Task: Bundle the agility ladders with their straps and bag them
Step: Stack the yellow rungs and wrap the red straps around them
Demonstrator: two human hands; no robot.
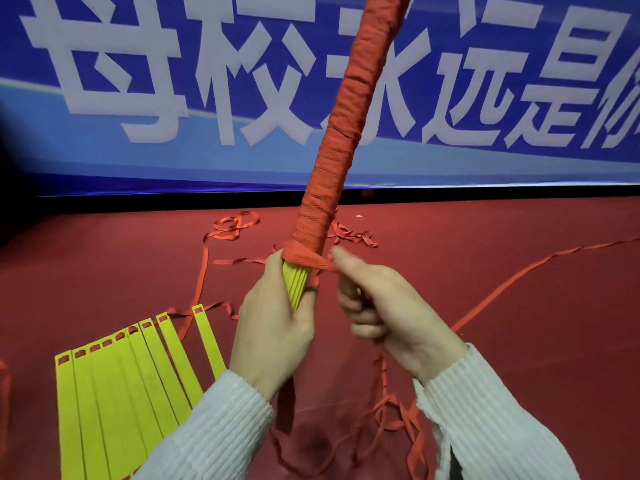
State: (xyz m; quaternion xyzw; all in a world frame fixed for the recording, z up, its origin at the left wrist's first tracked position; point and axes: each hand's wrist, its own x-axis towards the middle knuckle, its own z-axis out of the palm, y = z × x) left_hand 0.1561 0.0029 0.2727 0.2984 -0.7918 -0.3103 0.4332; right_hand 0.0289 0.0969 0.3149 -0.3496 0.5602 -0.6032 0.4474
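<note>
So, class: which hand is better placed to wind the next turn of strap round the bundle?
Right hand: it already pinches the strap taut. Left hand is busy gripping the bundle.

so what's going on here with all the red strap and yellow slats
A person is bundling an agility ladder. The left hand grips a stack of yellow rungs held upright, while the right hand pulls the red strap around it. Most of the bundle above the hands is already wrapped in red; only a short yellow stretch at the grip is bare. A second ladder lies fanned out on the red floor at the left, not yet bundled, with loose strap trailing around. No bag is in view.
</note>
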